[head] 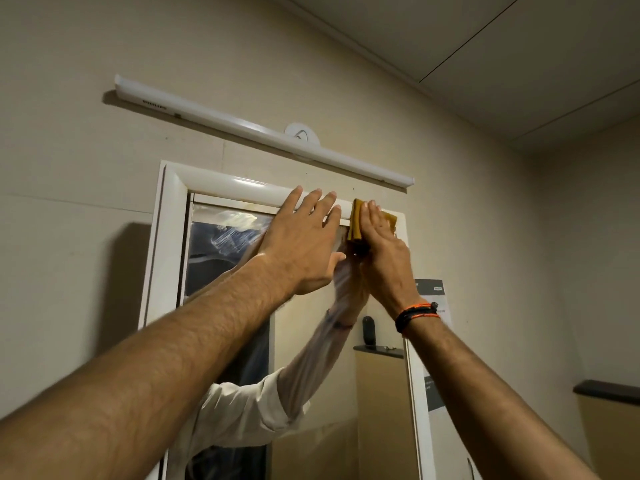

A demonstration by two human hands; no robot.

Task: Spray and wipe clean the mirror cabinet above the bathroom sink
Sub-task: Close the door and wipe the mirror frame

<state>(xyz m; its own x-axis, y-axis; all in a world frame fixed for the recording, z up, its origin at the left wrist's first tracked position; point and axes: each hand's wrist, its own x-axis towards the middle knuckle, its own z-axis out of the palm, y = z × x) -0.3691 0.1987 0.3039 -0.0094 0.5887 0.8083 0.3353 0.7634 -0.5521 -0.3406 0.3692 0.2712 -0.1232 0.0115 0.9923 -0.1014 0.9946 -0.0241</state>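
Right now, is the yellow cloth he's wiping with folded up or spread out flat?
Folded. The yellow cloth shows as a thick narrow pad with stacked layers along its left edge, pressed under the right hand at the cabinet frame.

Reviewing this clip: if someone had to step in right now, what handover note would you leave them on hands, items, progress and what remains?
Left hand: open, fingers straight, flat against the top of the mirror cabinet, fingertips reaching its white frame.
Right hand: open, pressing a yellow cloth against the upper right corner of the mirror.
No spray bottle in view.
Done: smeared wipe streaks on the glass at upper left suggest spraying and some wiping have happened there.
Left: probably finish wiping the top right corner and frame, clear the streaks at upper left, then work down the lower glass, which is partly hidden by the arms.
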